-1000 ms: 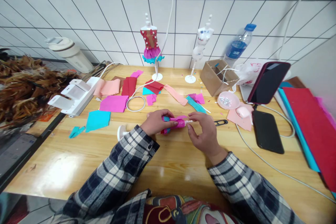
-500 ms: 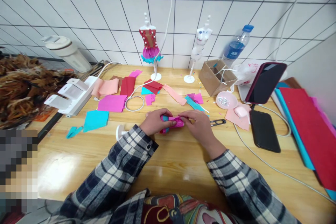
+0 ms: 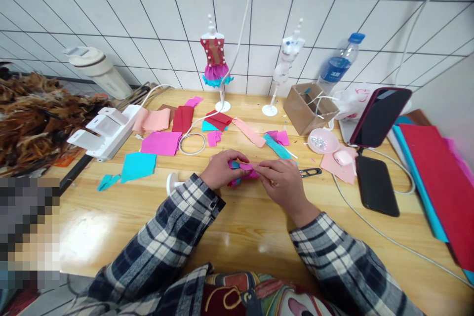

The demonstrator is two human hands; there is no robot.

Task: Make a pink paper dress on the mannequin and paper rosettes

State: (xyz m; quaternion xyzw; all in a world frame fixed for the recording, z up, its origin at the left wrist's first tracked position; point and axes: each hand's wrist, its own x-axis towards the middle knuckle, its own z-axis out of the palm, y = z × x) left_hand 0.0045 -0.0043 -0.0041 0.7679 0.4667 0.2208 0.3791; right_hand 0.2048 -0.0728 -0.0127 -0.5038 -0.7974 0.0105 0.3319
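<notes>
Low over the table, my left hand (image 3: 221,170) is closed around a small dress form lying on its side. Its round white base (image 3: 172,184) sticks out to the left of my wrist. The part of the form between my hands is wrapped in magenta, blue and red crepe paper (image 3: 234,183). My right hand (image 3: 283,180) pinches a magenta crepe paper piece (image 3: 247,167) between thumb and fingertips, at the form's right end. Most of the form is hidden by my left hand. Just right of my right hand lie dark thread snips (image 3: 311,172), partly covered.
Behind stand a dressed mini form (image 3: 215,61) and a white one (image 3: 291,54). Crepe paper pieces (image 3: 161,143) are scattered left and centre. At the right are a cardboard box (image 3: 305,113), a pink bowl of beads (image 3: 314,148), a propped phone (image 3: 381,116) and a black power bank (image 3: 377,187).
The view has shifted slightly, moving the scene a little right. My right fingers have changed their angle on the magenta paper, which now looks narrower. My left hand keeps its hold.
</notes>
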